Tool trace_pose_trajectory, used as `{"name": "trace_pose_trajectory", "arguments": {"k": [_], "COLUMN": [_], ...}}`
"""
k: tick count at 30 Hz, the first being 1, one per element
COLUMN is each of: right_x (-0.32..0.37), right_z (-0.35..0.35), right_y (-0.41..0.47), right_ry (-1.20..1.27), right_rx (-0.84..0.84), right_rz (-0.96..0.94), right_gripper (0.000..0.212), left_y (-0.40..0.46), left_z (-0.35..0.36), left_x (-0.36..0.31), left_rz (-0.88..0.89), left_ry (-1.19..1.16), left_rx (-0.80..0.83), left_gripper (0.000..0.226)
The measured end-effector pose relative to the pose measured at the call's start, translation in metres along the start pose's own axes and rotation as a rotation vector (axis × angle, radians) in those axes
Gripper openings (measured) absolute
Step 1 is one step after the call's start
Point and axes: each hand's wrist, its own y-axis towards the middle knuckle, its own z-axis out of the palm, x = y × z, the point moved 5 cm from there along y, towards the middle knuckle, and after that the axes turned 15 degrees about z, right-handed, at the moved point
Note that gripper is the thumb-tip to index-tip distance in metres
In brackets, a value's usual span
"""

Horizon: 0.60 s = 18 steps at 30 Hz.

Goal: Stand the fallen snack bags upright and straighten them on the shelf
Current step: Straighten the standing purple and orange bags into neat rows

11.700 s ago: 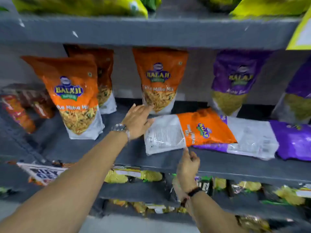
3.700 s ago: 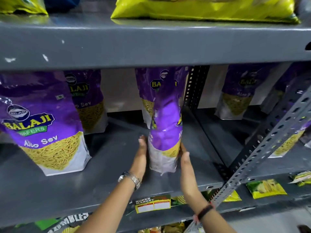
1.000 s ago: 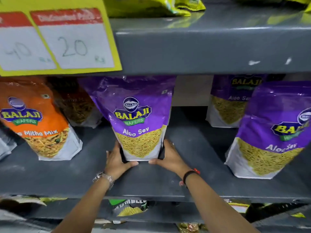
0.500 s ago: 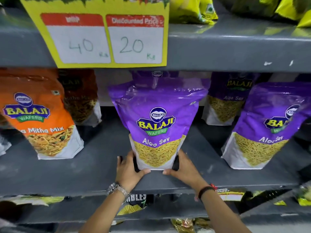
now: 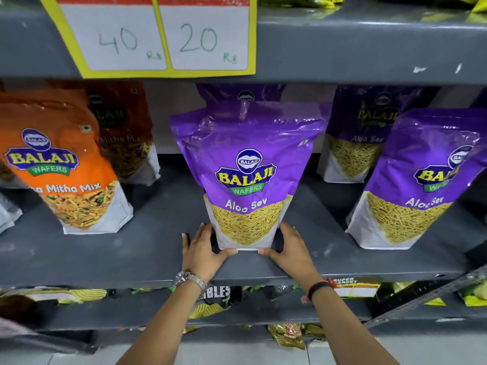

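A purple Aloo Sev bag (image 5: 247, 164) stands upright near the front edge of the grey shelf (image 5: 147, 259), label facing me. My left hand (image 5: 201, 250) cups its bottom left corner and my right hand (image 5: 291, 247) cups its bottom right corner, thumbs along the base. To the right stands a second purple Aloo Sev bag (image 5: 421, 180), leaning slightly left. An orange Mitha Mix bag (image 5: 60, 164) stands at the left. Behind these are further purple bags (image 5: 361, 133) and a darker orange bag (image 5: 126, 138), all upright.
A yellow price tag (image 5: 163, 35) reading 40 and 20 hangs from the shelf above. Yellow bags lie on that upper shelf. Lower shelves hold several flat snack packets (image 5: 210, 299). A slanted metal brace (image 5: 427, 299) crosses the lower right.
The purple bag has come slightly forward toward the shelf edge between my hands. My view has shifted closer and a little lower; both hands stay at the bag's base.
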Motion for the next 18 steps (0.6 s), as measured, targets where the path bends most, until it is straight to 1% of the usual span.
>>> {"name": "trace_pose_trajectory", "arguments": {"k": [6,9,10,12,13,14,15,18], "right_x": [0.001,0.003,0.004,0.005,0.007,0.011,0.018,0.049], "right_z": [-0.001,-0.003,-0.005,-0.01,-0.012,-0.012,-0.007,0.023], "right_y": [-0.002,-0.006,-0.01,-0.025,-0.035,-0.046,-0.056,-0.076], "right_ry": [0.017,0.061,0.107,0.184,0.199,0.192,0.167,0.071], "right_rx": [-0.006,0.002,-0.038,-0.228,-0.333,-0.411,-0.444,-0.373], "right_rz": [0.023,0.044,0.047,0.052,0.031,-0.028,-0.105,-0.309], "right_gripper": [0.061,0.065,0.069,0.073,0.069,0.061,0.052,0.031], "left_y": [0.001,0.0,-0.001,-0.007,-0.012,-0.018,-0.025,-0.047], "left_z": [0.002,0.0,-0.002,-0.009,-0.015,-0.022,-0.03,-0.065], "left_x": [0.0,-0.003,-0.004,-0.005,-0.005,-0.005,-0.003,0.018], "left_rz": [-0.005,0.013,0.023,0.034,0.044,0.053,0.058,0.06], "left_ry": [0.027,0.008,-0.03,-0.145,-0.191,-0.211,-0.201,-0.077], "left_rx": [0.046,0.052,0.038,-0.028,-0.079,-0.133,-0.183,-0.33], "left_gripper": [0.082,0.082,0.081,0.08,0.078,0.075,0.071,0.059]}}
